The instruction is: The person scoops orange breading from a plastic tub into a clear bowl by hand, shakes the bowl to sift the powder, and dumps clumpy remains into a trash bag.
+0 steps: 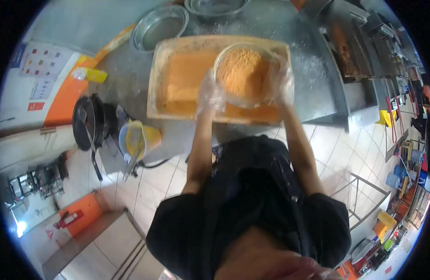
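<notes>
A round sieve (256, 104) with orange-brown breading crumbs (240, 71) in it is held over a rectangular tray (159, 63). My left hand (211, 94), in a clear plastic glove, grips the sieve's left rim. On the opposite side my right hand (283, 84), gloved the same way, holds its right rim and looks blurred. Fine orange powder (190, 75) covers the tray's floor, and crumbs cling to its pale walls. Whether the sieve touches the powder beneath cannot be told.
Two metal bowls, one round bowl (160, 29) and another bowl (216, 7), stand behind the tray on the steel table (309, 80). Left are a black frying pan (85, 122) and a plastic jug (132, 140) with utensils. Metal fryer-like equipment (358, 94) adjoins the right side.
</notes>
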Demonstrator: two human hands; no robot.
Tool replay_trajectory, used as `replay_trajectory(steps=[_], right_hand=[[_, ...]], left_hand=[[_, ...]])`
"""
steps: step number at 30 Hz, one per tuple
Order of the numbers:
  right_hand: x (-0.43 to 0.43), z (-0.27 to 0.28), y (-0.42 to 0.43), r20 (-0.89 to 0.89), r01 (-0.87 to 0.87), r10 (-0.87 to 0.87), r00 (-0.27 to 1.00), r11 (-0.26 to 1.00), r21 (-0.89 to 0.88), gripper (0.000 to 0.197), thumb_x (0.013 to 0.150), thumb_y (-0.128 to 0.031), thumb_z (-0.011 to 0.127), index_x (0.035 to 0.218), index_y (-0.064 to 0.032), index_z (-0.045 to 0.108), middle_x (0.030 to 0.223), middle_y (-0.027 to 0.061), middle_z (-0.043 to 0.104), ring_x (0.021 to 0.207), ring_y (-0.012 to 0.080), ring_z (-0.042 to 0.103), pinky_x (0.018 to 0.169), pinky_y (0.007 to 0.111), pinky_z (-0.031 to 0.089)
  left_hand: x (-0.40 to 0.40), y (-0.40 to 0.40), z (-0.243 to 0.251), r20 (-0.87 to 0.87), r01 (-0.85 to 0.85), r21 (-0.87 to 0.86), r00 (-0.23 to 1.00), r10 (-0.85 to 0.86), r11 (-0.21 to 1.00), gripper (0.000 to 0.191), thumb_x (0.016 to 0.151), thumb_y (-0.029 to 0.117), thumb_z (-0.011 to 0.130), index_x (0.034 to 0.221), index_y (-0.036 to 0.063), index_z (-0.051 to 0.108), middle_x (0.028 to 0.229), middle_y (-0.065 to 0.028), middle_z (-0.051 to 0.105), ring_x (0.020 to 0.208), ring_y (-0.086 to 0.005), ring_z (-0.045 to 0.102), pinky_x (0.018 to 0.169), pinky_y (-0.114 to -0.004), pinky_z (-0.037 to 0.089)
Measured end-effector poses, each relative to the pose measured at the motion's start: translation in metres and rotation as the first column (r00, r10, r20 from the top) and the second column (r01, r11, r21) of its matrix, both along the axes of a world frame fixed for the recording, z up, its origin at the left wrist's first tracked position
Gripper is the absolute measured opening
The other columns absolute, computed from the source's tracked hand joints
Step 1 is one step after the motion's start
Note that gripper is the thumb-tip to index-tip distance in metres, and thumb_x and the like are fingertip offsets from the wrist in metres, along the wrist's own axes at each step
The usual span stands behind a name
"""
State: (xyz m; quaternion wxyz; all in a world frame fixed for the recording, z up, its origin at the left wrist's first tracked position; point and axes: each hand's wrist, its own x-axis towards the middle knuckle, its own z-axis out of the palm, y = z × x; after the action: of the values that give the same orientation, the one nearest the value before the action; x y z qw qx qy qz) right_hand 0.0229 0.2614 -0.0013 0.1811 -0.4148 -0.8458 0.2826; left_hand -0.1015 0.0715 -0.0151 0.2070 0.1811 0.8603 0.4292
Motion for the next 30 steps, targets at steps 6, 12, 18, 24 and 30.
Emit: replay_trajectory(steps=[6,12,18,24,30], right_hand=[[0.008,-0.044,0.018,-0.284,-0.08,0.087,0.955,0.996,0.036,0.049,0.098,-0.047,0.039,0.124,-0.007,0.049,0.088,0.0051,0.06,0.074,0.0145,0.057,0.06,0.028,0.046],[0.022,-0.052,0.002,-0.249,-0.027,0.031,0.968,0.999,0.019,0.042,0.099,-0.038,0.041,0.122,-0.0036,0.051,0.096,0.0092,0.061,0.089,0.0269,0.061,0.077,0.041,0.05],[0.014,-0.029,0.001,-0.176,0.031,-0.071,0.982,0.975,-0.221,0.032,0.097,-0.029,0.045,0.122,-0.011,0.053,0.099,0.0182,0.064,0.098,0.0384,0.063,0.081,0.045,0.052],[0.015,0.032,-0.015,-0.125,0.04,-0.072,0.99,0.969,-0.243,0.033,0.098,-0.027,0.037,0.123,-0.014,0.053,0.098,0.0199,0.066,0.097,0.0378,0.063,0.083,0.048,0.051],[0.021,-0.019,0.002,-0.107,-0.09,0.081,0.991,0.993,-0.078,0.042,0.098,-0.032,0.046,0.134,-0.0095,0.048,0.101,0.0107,0.06,0.1,0.0241,0.058,0.09,0.035,0.048]], left_hand=[[-0.006,0.003,0.028,0.037,0.095,0.002,0.995,-0.095,0.995,0.026,0.088,0.012,0.053,0.11,-0.0006,0.048,0.082,-0.0225,0.062,0.066,-0.0345,0.062,0.06,-0.047,0.048],[0.024,-0.014,0.047,-0.014,0.085,-0.196,0.996,-0.09,0.977,0.034,0.087,0.012,0.052,0.116,-0.0023,0.049,0.081,-0.0237,0.062,0.069,-0.0387,0.062,0.063,-0.049,0.048],[0.035,-0.037,0.007,-0.204,0.092,-0.211,0.969,-0.136,0.973,0.045,0.086,0.011,0.05,0.128,-0.0031,0.044,0.105,-0.0275,0.061,0.092,-0.0419,0.061,0.082,-0.051,0.048],[0.008,0.001,0.029,0.018,0.181,-0.316,0.983,-0.185,0.931,0.041,0.084,0.008,0.048,0.124,-0.0014,0.048,0.103,-0.0272,0.062,0.091,-0.0396,0.063,0.08,-0.048,0.049],[0.033,-0.017,0.036,-0.118,0.048,-0.161,0.991,-0.068,0.986,0.033,0.085,0.011,0.051,0.116,-0.0005,0.049,0.088,-0.021,0.062,0.079,-0.0347,0.063,0.072,-0.046,0.05]])
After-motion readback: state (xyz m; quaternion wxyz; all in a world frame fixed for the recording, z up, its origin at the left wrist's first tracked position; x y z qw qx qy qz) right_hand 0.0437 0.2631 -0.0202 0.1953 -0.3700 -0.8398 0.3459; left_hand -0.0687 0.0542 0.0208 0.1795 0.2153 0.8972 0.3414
